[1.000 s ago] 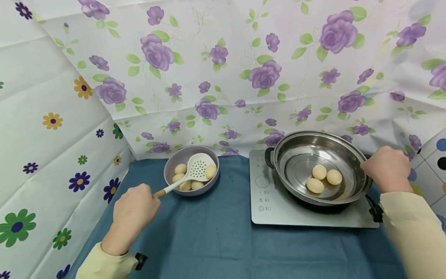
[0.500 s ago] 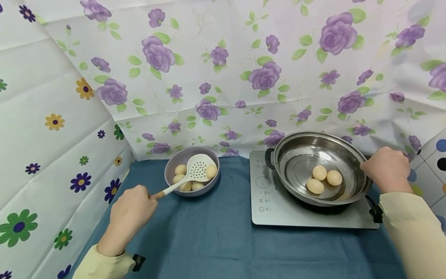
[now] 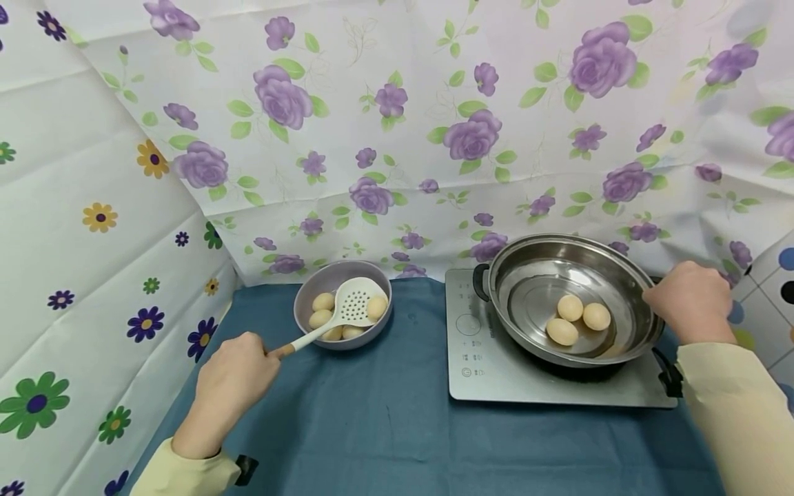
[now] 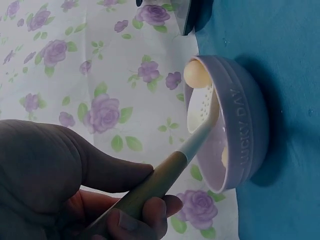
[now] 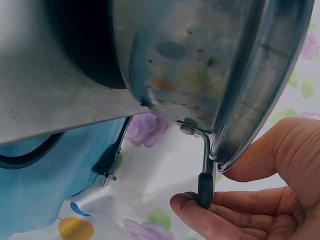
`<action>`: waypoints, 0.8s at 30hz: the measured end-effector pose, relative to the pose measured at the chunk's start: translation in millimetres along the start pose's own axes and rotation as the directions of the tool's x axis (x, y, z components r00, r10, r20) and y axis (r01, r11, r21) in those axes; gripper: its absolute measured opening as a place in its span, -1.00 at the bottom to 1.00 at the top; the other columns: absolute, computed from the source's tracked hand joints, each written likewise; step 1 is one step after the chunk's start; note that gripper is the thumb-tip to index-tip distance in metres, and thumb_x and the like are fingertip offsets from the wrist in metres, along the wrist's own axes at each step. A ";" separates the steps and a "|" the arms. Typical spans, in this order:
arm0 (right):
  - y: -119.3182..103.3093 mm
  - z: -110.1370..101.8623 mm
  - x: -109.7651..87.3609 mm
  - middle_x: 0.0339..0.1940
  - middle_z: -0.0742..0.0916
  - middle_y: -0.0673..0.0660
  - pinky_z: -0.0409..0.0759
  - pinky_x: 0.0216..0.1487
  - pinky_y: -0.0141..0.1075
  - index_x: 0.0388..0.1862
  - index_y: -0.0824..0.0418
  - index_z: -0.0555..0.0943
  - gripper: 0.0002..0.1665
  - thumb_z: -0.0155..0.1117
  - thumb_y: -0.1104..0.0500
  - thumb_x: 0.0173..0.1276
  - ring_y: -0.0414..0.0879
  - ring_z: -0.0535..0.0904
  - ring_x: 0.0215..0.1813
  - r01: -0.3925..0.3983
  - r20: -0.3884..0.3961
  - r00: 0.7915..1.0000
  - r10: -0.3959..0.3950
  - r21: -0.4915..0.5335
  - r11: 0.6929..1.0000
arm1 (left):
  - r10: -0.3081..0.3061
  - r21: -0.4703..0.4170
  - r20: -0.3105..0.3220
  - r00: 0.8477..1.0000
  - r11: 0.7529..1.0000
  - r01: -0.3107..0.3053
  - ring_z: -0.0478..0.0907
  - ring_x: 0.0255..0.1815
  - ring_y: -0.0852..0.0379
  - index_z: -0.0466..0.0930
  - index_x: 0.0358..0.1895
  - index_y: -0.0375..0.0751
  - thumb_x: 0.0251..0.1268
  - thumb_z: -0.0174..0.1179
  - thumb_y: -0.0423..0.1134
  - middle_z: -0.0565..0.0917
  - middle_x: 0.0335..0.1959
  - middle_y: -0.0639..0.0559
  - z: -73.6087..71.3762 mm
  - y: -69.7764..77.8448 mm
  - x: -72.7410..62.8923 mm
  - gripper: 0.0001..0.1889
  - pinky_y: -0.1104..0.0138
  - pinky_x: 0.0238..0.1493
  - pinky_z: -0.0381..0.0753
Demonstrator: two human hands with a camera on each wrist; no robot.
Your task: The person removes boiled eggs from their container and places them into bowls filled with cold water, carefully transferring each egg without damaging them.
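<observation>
My left hand (image 3: 238,377) grips the wooden handle of a white skimmer (image 3: 304,339), thumb along the handle in the left wrist view. The skimmer's perforated head lies within the mauve bowl (image 3: 301,324), with one egg (image 3: 376,307) at its right edge. Several more eggs (image 3: 320,318) lie in the bowl, some partly hidden by the skimmer. My right hand (image 3: 691,301) holds the right side handle (image 5: 205,189) of a steel pan (image 3: 527,337), the thumb at its rim in the right wrist view. Three eggs (image 3: 562,331) lie together in the pan.
An induction cooker (image 3: 468,386) lies under the pan. A black plug (image 5: 106,161) on a cord hangs near its right side. Blue cloth (image 3: 397,427) covers the table. Flowered sheeting (image 3: 397,165) stands close behind and to the left.
My left hand has shifted slightly left and toward me, and the skimmer's head has dipped a little in the bowl with the egg on it. My right hand and the pan look still.
</observation>
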State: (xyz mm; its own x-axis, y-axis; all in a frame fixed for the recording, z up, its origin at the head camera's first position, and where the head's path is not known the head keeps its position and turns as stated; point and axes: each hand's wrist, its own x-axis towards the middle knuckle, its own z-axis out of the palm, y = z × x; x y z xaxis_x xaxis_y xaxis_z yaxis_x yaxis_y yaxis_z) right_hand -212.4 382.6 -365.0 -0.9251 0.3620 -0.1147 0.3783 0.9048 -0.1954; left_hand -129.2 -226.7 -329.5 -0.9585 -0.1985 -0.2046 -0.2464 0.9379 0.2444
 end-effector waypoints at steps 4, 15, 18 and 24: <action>0.2 0.3 0.5 -0.43 0.52 0.63 0.44 -0.71 -0.11 -0.34 0.65 0.49 -0.33 0.21 -0.05 0.09 0.35 0.51 -0.48 0.000 -0.002 1.000 0.000 -0.002 1.000 | -0.012 -0.024 0.041 0.999 1.000 0.013 0.34 -0.75 0.07 0.66 -0.44 -0.17 0.19 0.08 -0.18 0.45 -0.72 -0.02 -0.2 -3.2 2.3 -0.79 0.28 -0.76 0.28; -0.1 0.0 0.1 -0.46 0.52 0.60 0.43 -0.71 -0.12 -0.35 0.64 0.50 -0.34 0.21 -0.06 0.10 0.33 0.51 -0.49 0.004 -0.002 1.000 -0.004 0.000 1.000 | -0.014 -0.052 0.019 1.000 0.999 0.015 0.33 -0.75 0.08 0.66 -0.51 -0.15 0.23 0.08 -0.16 0.44 -0.73 -0.01 -7.1 -7.8 4.6 -0.75 0.32 -0.77 0.27; 0.8 0.5 0.6 -0.47 0.53 0.59 0.43 -0.71 -0.12 -0.37 0.63 0.50 -0.35 0.21 -0.06 0.10 0.33 0.51 -0.49 0.004 0.002 1.000 -0.004 -0.002 1.000 | -0.008 -0.055 0.009 1.000 0.998 0.008 0.33 -0.75 0.08 0.64 -0.56 -0.13 0.26 0.08 -0.12 0.43 -0.74 0.00 -10.1 -6.5 4.9 -0.71 0.32 -0.77 0.27; 1.1 0.6 0.6 -0.48 0.53 0.58 0.44 -0.72 -0.12 -0.37 0.62 0.50 -0.35 0.21 -0.06 0.09 0.33 0.51 -0.49 0.002 0.005 1.000 -0.002 0.001 1.000 | 0.021 -0.063 -0.013 1.000 0.998 -0.022 0.31 -0.78 0.10 0.65 -0.57 -0.12 0.27 0.08 -0.12 0.41 -0.76 0.00 -15.9 -3.3 5.7 -0.70 0.35 -0.79 0.24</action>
State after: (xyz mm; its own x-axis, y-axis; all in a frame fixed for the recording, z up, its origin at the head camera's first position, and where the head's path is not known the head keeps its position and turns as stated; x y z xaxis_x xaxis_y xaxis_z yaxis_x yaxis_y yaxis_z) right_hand -212.5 383.7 -365.9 -0.9257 0.3590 -0.1192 0.3765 0.9054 -0.1963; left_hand -136.1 -235.4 -316.4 -0.9653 -0.1823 -0.1871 -0.2338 0.9221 0.3082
